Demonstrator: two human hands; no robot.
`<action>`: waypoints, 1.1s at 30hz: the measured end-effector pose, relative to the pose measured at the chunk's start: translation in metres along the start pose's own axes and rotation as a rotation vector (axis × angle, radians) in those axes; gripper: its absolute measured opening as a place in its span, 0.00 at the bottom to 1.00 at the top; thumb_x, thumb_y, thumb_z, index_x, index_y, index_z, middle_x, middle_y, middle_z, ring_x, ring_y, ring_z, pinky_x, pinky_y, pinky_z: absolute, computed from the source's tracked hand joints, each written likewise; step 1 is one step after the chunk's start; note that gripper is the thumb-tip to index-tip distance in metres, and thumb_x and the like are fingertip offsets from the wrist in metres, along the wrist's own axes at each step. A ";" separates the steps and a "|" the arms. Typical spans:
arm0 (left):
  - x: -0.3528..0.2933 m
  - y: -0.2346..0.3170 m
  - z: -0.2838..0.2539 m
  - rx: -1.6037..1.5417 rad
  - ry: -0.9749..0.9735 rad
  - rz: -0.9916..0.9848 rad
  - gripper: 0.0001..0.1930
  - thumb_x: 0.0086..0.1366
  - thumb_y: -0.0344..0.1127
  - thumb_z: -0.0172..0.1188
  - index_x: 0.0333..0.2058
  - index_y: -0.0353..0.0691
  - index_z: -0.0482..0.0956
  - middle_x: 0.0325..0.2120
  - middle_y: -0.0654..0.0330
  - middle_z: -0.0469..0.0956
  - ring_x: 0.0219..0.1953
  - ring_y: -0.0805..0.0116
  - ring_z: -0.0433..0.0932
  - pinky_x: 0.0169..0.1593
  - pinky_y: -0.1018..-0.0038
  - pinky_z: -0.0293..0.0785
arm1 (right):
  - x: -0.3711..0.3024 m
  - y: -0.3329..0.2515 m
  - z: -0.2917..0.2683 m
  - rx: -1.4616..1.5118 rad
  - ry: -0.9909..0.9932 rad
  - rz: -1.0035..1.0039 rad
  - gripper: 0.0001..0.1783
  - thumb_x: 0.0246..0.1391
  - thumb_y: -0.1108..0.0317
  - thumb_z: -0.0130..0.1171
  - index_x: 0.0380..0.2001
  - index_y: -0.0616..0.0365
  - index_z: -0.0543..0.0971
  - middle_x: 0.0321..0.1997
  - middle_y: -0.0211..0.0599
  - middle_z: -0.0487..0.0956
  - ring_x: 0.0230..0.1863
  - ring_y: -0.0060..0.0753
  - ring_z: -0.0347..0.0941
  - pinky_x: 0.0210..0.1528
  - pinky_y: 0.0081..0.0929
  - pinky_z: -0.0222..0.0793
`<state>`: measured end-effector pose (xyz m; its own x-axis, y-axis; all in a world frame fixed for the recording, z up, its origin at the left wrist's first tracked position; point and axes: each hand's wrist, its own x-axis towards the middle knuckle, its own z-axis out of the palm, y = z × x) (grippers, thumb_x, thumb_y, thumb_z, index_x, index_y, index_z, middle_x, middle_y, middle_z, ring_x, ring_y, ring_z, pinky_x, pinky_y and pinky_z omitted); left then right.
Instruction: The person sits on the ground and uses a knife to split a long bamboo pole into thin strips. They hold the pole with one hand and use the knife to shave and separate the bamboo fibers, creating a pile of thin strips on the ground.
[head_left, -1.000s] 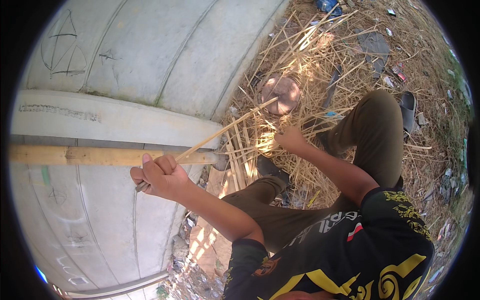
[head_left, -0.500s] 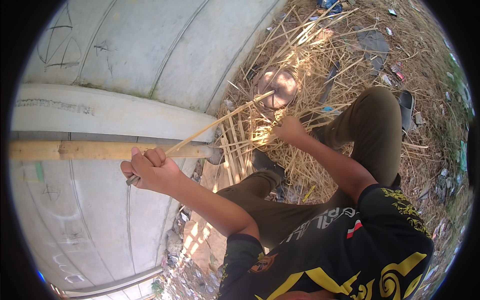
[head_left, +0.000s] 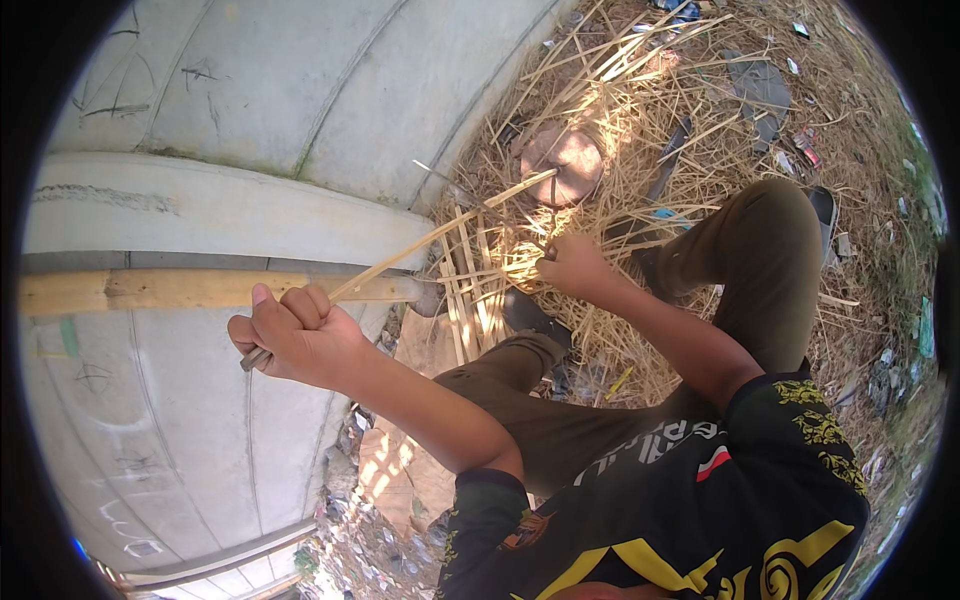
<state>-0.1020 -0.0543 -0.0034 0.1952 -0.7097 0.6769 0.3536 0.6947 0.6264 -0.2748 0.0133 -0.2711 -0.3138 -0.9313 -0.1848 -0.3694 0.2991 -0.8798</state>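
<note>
My left hand (head_left: 300,335) is closed round one end of a long bamboo strip (head_left: 440,233). A short dark end sticks out below the fist. The strip slants up to the right, and its far tip overlaps a round wooden block (head_left: 570,165). My right hand (head_left: 575,265) is closed on what looks like a knife, its long thin dark blade (head_left: 487,208) slanting up to the left and crossing the strip. The fingers hide the handle.
Split bamboo strips (head_left: 465,290) and heaps of shavings (head_left: 620,150) lie around the block. A bamboo pole (head_left: 200,292) runs along the concrete wall (head_left: 270,80) at the left. Brown cardboard (head_left: 425,345) lies beside my leg; litter covers the ground at right.
The blade has moved left along the strip and shows more of its length. A curl of shavings by my right hand no longer shows. My left hand has shifted slightly left.
</note>
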 end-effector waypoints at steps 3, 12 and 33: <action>0.001 -0.001 0.003 0.029 0.017 0.029 0.25 0.62 0.19 0.54 0.20 0.51 0.47 0.08 0.73 0.43 0.11 0.83 0.38 0.17 0.76 0.34 | -0.010 -0.023 -0.006 -0.030 0.107 -0.314 0.19 0.47 0.57 0.60 0.30 0.66 0.82 0.22 0.49 0.80 0.25 0.49 0.79 0.31 0.43 0.75; 0.013 -0.013 -0.005 0.028 0.136 0.042 0.23 0.61 0.18 0.53 0.21 0.51 0.49 0.10 0.72 0.43 0.11 0.83 0.38 0.17 0.77 0.34 | 0.080 0.128 0.018 0.039 -0.199 0.243 0.19 0.48 0.58 0.61 0.30 0.68 0.81 0.24 0.50 0.81 0.26 0.45 0.81 0.33 0.40 0.75; 0.006 -0.012 0.006 0.017 0.085 0.048 0.23 0.63 0.19 0.52 0.20 0.50 0.49 0.10 0.72 0.42 0.12 0.82 0.38 0.17 0.77 0.35 | 0.078 0.068 0.065 0.064 0.019 0.264 0.20 0.48 0.54 0.59 0.32 0.61 0.84 0.31 0.54 0.82 0.36 0.54 0.81 0.39 0.44 0.75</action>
<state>-0.1108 -0.0661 -0.0047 0.2890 -0.6823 0.6715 0.3267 0.7296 0.6007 -0.2677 -0.0525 -0.3741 -0.4084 -0.8187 -0.4037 -0.2166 0.5165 -0.8284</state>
